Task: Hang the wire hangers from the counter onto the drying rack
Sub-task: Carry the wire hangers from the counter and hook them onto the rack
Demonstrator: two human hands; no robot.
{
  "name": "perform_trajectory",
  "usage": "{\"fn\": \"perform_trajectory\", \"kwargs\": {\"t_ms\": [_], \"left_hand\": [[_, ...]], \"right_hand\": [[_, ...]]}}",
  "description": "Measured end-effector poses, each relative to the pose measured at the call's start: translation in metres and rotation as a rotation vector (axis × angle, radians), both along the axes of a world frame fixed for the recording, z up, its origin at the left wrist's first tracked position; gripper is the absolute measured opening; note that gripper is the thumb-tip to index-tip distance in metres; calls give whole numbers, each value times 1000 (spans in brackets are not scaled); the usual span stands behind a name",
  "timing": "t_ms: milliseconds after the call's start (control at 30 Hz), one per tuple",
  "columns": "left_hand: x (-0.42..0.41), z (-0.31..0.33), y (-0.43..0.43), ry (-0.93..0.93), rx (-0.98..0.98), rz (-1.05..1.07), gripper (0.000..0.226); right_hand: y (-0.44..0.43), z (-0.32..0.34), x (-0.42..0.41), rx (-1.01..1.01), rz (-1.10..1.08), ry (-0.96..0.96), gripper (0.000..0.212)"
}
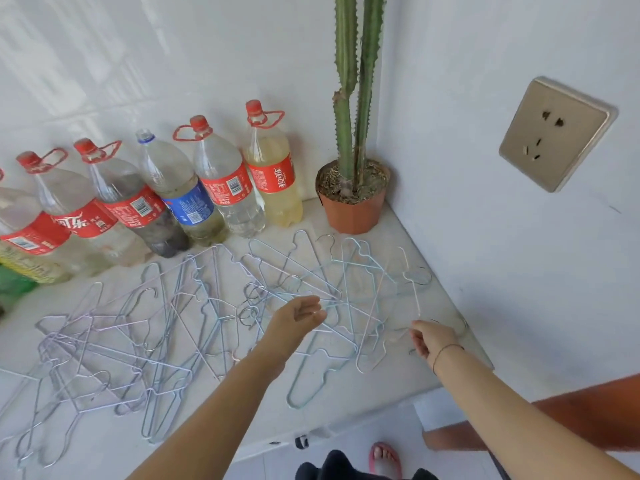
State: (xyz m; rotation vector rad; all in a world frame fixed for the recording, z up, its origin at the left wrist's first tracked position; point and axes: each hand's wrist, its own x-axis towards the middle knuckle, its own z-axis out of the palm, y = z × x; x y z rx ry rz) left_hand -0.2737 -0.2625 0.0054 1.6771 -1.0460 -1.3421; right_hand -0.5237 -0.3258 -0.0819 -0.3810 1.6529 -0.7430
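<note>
A pale stone-look counter point(412, 233) is seen from above, set into a corner of white walls; the left wall is glossy tile, the right wall is matte paint. A beige wall socket point(557, 133) is mounted on the right wall. At the bottom, light floor tiles, a foot in a pink sandal point(385, 459) and dark clothing are visible below the counter edge; an orange-brown surface is seen at lower right.

A row of clear plastic bottles point(145, 199) is lined up against the tiled wall, most with red labels and red caps, one with a blue label; cloudy or yellowish liquid is held in them. In the corner a tall ribbed green cactus point(356, 77) is planted in a terracotta-coloured plastic pot point(353, 216).

The wire hangers point(166, 323) are spread flat over most of the counter, overlapping in a loose tangle: thin coated wire, pale blue, lilac and white, with bare metal hooks; some overhang the front edge.

The left hand point(298, 318) is held palm up just over the middle of the pile, fingers loosely curled and slightly apart, nothing clearly gripped. The right hand point(431, 337) is lowered near the right front edge of the counter, fingers drawn together at a hanger's wire; whether the wire is actually pinched cannot be told. A thin dark band is worn on the right wrist.
</note>
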Motion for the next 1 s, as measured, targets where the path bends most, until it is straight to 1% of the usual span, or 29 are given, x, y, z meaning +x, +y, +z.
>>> {"fn": "perform_trajectory", "kwargs": {"t_ms": [100,200,300,400,467,567,600,667,700,767,800,867,933,1000], "left_hand": [[-4,-6,-7,24,24,-3,29],[-9,-11,-10,37,50,-25,30],[-12,-14,-13,54,65,-37,30],[-19,-11,-21,49,73,-104,31],[-26,-6,-29,60,77,-142,37],[-36,-2,-42,129,109,-127,45],[-38,-1,-47,142,112,-124,42],[-40,2,-54,180,102,-130,26],[-41,3,-57,208,97,-113,19],[-39,3,-62,251,108,-34,15],[-37,2,-63,264,118,8,13],[-32,2,-63,319,134,56,16],[-28,3,-62,395,149,83,15],[-22,6,-61,444,172,125,12]], "right_hand": [[0,-5,6,9,-3,-46,37],[2,-3,8,-1,-109,-177,33],[5,14,10,-3,-124,-225,27],[4,39,21,-117,-19,-211,26],[5,56,35,-224,81,-252,15],[6,73,57,-328,249,-291,24],[7,76,63,-352,304,-286,27],[8,77,75,-382,421,-270,34],[9,78,79,-388,465,-262,34],[10,78,81,-376,503,-223,30],[9,77,78,-367,500,-207,27],[6,76,69,-352,425,-216,22],[-4,71,56,-320,260,-191,19],[-18,61,44,-266,132,-85,20]]}}
